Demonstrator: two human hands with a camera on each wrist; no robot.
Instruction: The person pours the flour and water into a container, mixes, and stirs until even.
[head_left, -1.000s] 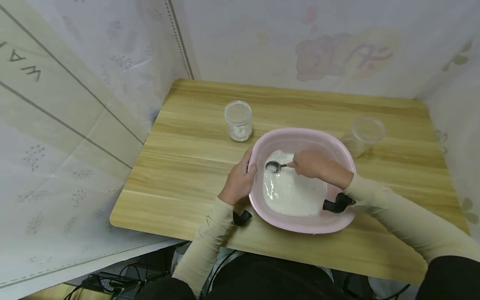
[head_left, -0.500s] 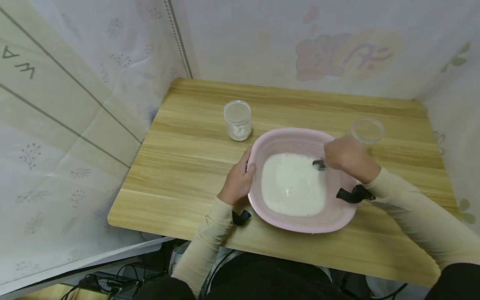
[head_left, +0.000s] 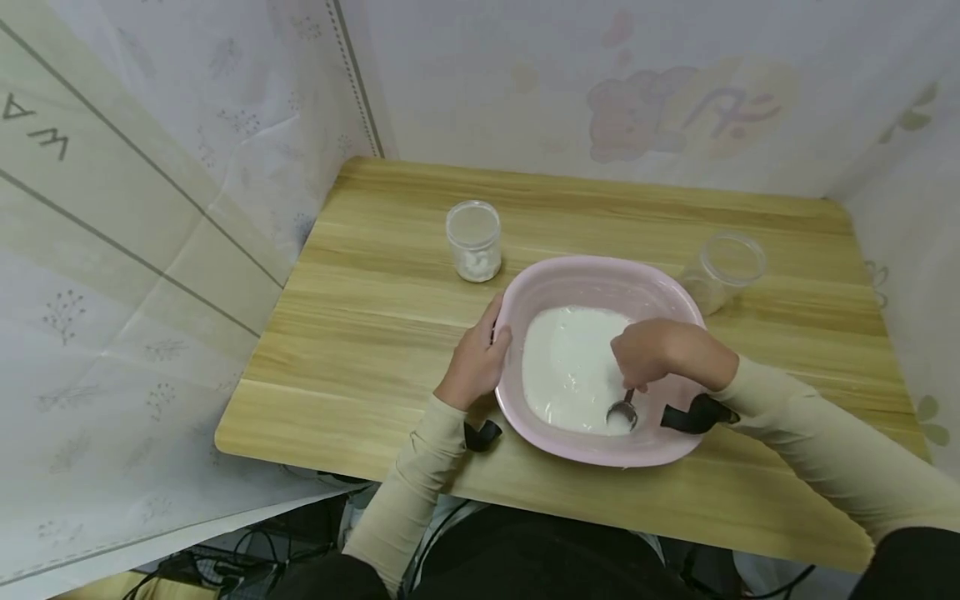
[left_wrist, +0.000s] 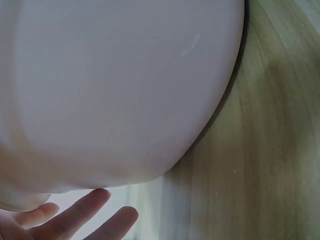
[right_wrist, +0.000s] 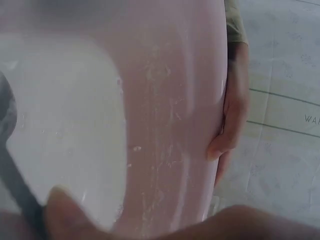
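A pink plastic basin (head_left: 517,408) stands on the wooden table, with milky white liquid (head_left: 566,358) covering its bottom. My left hand (head_left: 474,367) grips the basin's left rim, thumb over the edge; in the left wrist view its fingers (left_wrist: 75,215) lie along the outer wall. Inside the basin, my right hand (head_left: 652,350) holds a metal spoon (head_left: 622,414) by its handle. The spoon's bowl is at the near right part of the liquid; whether it touches the bottom cannot be seen. The right wrist view shows the dark handle (right_wrist: 20,185) beside my thumb (right_wrist: 67,212).
A clear lidded jar (head_left: 475,242) with white pieces inside stands behind the basin to the left. Another clear jar (head_left: 723,271), contents hard to make out, stands behind it to the right. Wooden tabletop (head_left: 360,333) surrounds the basin, and patterned cloth (head_left: 480,83) hangs behind.
My right hand has swept the spoon from the left of the liquid across to the far right, then toward the near side. My left hand stays on the rim.
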